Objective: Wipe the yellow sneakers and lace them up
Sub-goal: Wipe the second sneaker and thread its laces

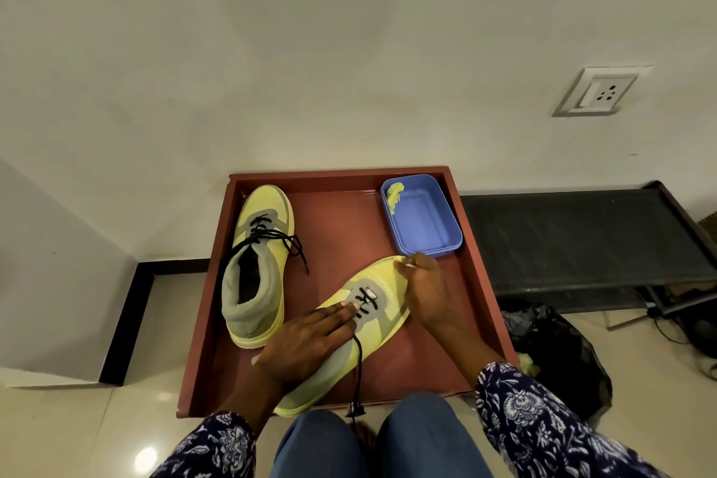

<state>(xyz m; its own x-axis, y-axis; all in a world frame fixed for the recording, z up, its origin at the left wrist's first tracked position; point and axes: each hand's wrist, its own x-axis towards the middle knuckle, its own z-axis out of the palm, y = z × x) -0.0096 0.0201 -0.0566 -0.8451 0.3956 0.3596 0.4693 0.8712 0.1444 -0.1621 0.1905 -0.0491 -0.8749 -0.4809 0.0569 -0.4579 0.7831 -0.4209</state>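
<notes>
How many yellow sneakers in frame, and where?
2, both on the red tray. One sneaker sits at the tray's left, untouched, laces loose. The other sneaker lies diagonally in front, left hand flat on its tongue, right hand at its toe. None appear hidden.

The near sneaker (372, 307), yellow with grey panels, is laid diagonally, toe pointed up and right, with only its lowest eyelets threaded by a black lace (359, 369) that is trailed off toward the heel. The far sneaker (258, 268) is set upright at the left, toe pointed away, loosely laced, lace ends left untied.
</notes>
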